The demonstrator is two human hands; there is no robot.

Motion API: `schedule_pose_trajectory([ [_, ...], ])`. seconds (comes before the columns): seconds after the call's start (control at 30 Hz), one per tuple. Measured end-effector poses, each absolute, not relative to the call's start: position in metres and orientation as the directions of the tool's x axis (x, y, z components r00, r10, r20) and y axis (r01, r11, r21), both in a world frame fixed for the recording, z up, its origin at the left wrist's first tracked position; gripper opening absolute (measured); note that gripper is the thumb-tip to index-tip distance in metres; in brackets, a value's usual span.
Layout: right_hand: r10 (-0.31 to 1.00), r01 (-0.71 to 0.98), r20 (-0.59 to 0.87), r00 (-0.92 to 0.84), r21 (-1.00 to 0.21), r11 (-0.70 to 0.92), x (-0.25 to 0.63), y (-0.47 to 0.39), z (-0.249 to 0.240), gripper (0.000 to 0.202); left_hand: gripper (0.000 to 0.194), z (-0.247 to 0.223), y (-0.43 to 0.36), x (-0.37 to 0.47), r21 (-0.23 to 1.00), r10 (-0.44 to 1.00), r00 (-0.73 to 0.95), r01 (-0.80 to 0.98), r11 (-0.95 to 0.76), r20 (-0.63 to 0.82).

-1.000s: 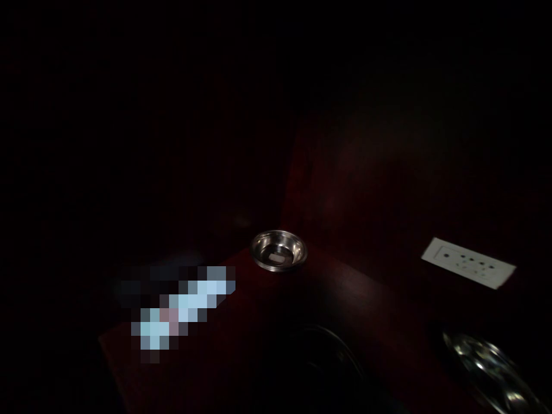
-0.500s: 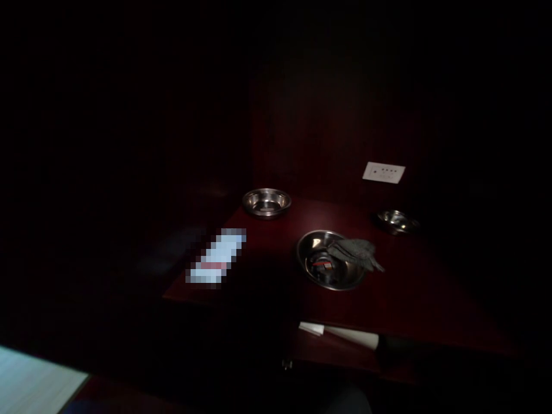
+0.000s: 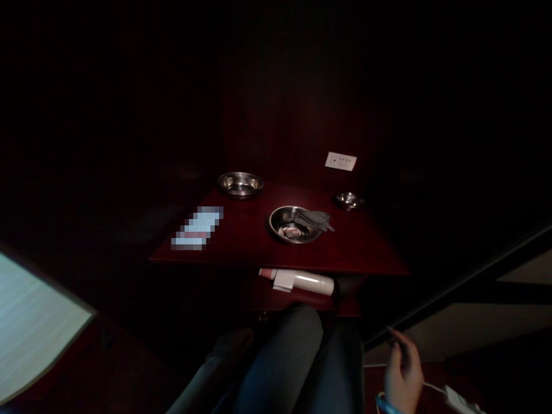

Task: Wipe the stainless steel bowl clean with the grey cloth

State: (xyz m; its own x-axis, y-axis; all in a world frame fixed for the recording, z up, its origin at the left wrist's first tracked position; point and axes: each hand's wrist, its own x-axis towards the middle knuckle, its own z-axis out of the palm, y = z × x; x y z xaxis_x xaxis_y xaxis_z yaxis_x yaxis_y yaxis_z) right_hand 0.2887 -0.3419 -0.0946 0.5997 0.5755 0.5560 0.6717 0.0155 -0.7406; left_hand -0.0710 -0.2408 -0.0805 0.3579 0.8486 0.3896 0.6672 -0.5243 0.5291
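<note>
My left hand is low beside my left knee, deep in shadow, and its fingers are hard to make out. On the other side, my right hand is raised next to my right leg, fingers stretched forward and a gap by the thumb; I see nothing in it. Ahead on a dark red table sits a steel bowl with a grey glove or cloth draped over its rim. Inside that bowl lies a small box with a printed label.
At the back of the table are another steel bowl and a smaller one. A blurred-out bright patch is at the left. Under the tabletop, a shelf holds a white tube-like bottle. A white power strip lies at lower right.
My view has tipped down and drawn back, so the bowls look smaller and higher up. My legs and both hands have come into sight, as has more of the shelf.
</note>
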Motion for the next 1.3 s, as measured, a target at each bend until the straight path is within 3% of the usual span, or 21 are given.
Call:
schedule_pose_trajectory([
  [0.13, 0.703, 0.696, 0.648, 0.293, -0.649, 0.307, 0.259, -0.26, -0.013, 0.033, 0.019, -0.061, -0.209, -0.075, 0.493, 0.802, 0.362, 0.646, -0.583, 0.475],
  [0.2, 0.711, 0.702, 0.684, 0.161, -0.586, 0.404, 0.236, -0.213, 0.025, 0.033, 0.022, -0.028, -0.178, -0.071, 0.452, 0.726, 0.218, 0.656, -0.604, 0.653],
  [0.27, 0.716, 0.71, 0.697, 0.05, -0.529, 0.465, 0.216, -0.167, 0.051, 0.034, 0.03, 0.009, -0.143, -0.06, 0.506, 0.65, -0.042, 0.666, -0.548, 0.759],
  [0.4, 0.787, 0.783, 0.592, -0.171, -0.403, 0.473, 0.197, -0.089, 0.061, 0.037, 0.042, 0.043, -0.091, -0.032, 0.512, 0.664, -0.041, 0.672, -0.534, 0.747],
  [0.57, 0.847, 0.772, 0.432, -0.31, -0.405, 0.489, 0.209, -0.037, 0.031, 0.034, 0.05, 0.009, -0.07, -0.024, 0.571, 0.751, 0.051, 0.618, -0.541, 0.658],
  [0.83, 0.74, 0.577, 0.672, -0.018, -0.598, 0.557, 0.204, -0.021, -0.015, 0.045, 0.066, -0.007, -0.053, -0.036, 0.903, 0.936, 0.108, 0.25, -0.351, 0.334],
  [0.9, 0.732, 0.528, 0.681, 0.031, -0.633, 0.566, 0.204, -0.017, -0.019, 0.045, 0.059, -0.006, -0.05, -0.038, 0.923, 0.943, 0.137, 0.206, -0.326, 0.303],
  [1.1, 0.767, 0.301, 0.589, 0.253, -0.802, 0.516, 0.216, -0.011, -0.023, 0.047, 0.047, -0.006, -0.046, -0.037, 0.915, 0.96, 0.09, 0.289, -0.28, 0.265],
  [1.23, 0.642, 0.262, 0.524, 0.559, -0.847, 0.463, 0.223, -0.021, -0.02, 0.049, 0.046, -0.01, -0.039, -0.037, 0.92, 0.951, 0.093, 0.24, -0.31, 0.296],
  [1.3, 0.599, 0.314, 0.572, 0.561, -0.816, 0.485, 0.22, -0.029, -0.014, 0.048, 0.046, -0.009, -0.039, -0.036, 0.919, 0.953, 0.078, 0.254, -0.303, 0.292],
])
